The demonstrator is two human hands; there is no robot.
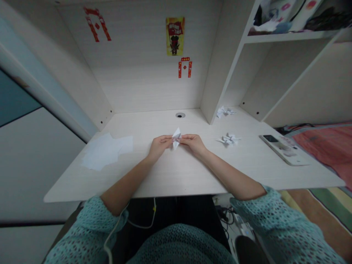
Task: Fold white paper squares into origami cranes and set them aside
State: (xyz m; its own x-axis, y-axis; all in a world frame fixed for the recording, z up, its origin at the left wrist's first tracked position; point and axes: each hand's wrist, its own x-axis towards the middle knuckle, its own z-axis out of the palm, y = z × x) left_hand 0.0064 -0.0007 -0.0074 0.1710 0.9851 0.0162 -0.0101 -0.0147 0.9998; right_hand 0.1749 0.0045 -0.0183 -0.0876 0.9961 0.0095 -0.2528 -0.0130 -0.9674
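A small folded white paper piece stands between my two hands near the middle of the pale desk. My left hand pinches its left side with closed fingers. My right hand pinches its right side the same way. Both forearms rest on the desk, with teal knitted sleeves pushed back past the elbows.
Loose white paper sheets lie at the left of the desk. A folded paper figure sits to the right, another under the shelf unit. A phone lies near the right edge. A cable hole is at the back.
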